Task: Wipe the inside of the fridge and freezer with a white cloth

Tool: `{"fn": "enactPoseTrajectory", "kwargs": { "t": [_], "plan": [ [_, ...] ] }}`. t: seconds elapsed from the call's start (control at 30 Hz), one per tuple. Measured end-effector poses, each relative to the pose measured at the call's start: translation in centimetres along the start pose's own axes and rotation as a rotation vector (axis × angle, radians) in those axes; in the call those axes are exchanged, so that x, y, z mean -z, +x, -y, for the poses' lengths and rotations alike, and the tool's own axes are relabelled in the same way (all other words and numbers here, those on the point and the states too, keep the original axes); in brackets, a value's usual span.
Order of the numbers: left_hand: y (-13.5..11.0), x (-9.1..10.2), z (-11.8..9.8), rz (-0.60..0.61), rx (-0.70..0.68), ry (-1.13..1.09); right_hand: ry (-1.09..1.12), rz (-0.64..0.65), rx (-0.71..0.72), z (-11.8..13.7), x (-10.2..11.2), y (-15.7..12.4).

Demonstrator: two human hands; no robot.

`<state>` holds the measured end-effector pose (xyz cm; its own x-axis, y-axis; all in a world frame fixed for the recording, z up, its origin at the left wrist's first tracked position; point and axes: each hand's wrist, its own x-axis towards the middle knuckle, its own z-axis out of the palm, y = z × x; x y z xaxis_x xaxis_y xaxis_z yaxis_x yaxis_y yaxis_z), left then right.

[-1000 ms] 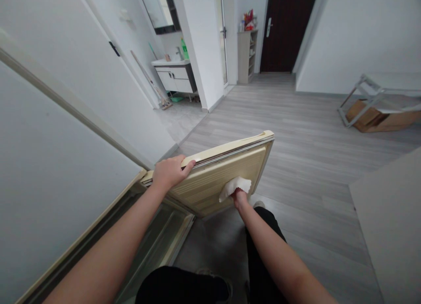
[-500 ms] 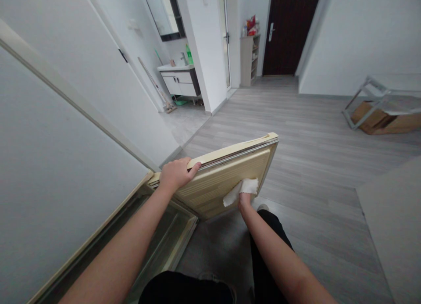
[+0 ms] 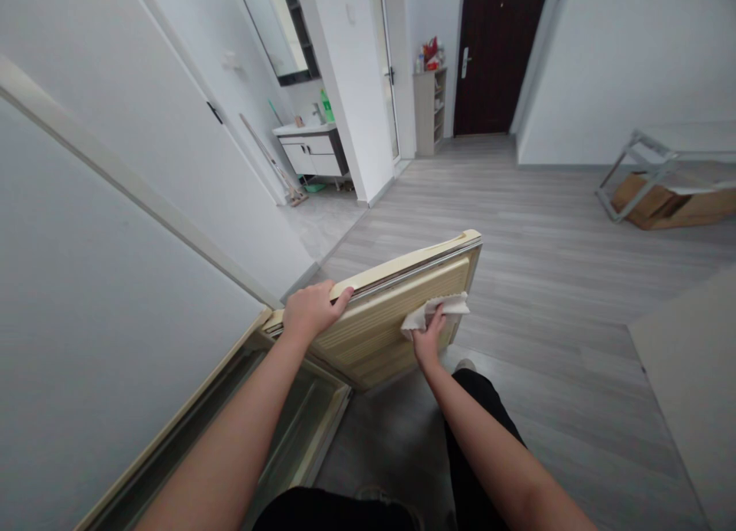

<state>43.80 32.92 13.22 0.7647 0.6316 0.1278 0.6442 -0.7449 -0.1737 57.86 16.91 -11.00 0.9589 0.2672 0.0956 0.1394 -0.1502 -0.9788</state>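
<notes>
My left hand is wrapped over the top edge of an open cream fridge door, near its hinge side, thumb on the inner face. The door has a ribbed inner panel with a seal strip round its edge. In my right hand is a white cloth, held against or close to the inner panel near the free edge; contact cannot be made out. Part of the cloth sticks out past my fingers. At lower left is the fridge cabinet, its inside dim and partly covered by my left forearm.
A white wall runs along the left. Beyond the door are a washbasin cabinet, a mop, a narrow shelf unit and a dark door. A metal-framed table with cardboard boxes stands right.
My right hand has moved up along the inner panel with the cloth, and its fingers now show. My left hand keeps its hold on the door's top edge. The view has shifted slightly.
</notes>
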Motion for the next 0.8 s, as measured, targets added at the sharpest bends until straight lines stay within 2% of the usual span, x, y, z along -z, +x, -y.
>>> {"fn": "enactPoseTrajectory", "kwargs": {
  "t": [0.1, 0.23, 0.33, 0.47, 0.57, 0.67, 0.73, 0.8],
  "plan": [
    [0.0, -0.2, 0.1, -0.013, -0.006, 0.001, -0.060, 0.100, 0.005, 0.6, -0.5, -1.9],
    [0.1, -0.3, 0.2, -0.020, -0.002, -0.008, -0.135, 0.043, 0.098, 2.0, -0.9, -2.0],
    [0.1, -0.2, 0.1, -0.006, 0.010, -0.005, -0.177, -0.051, 0.138, 3.4, 0.1, 0.4],
    [0.1, -0.2, 0.0, 0.008, 0.027, -0.017, -0.196, -0.152, 0.160, 5.0, 2.5, 4.9],
    [0.0, -0.2, 0.0, 0.006, 0.030, -0.018, -0.175, -0.173, 0.208, 6.3, 2.5, 6.2],
    [0.1, -0.2, 0.0, -0.001, 0.029, -0.013, -0.204, -0.136, 0.335, 7.3, -0.6, 3.0],
    [0.2, -0.2, 0.0, -0.007, 0.031, -0.008, -0.286, -0.023, 0.476, 7.3, -4.0, -1.3],
    [0.3, -0.1, -0.1, -0.016, 0.036, -0.004, -0.344, 0.144, 0.624, 6.5, -7.5, -6.3]
  ]
}}
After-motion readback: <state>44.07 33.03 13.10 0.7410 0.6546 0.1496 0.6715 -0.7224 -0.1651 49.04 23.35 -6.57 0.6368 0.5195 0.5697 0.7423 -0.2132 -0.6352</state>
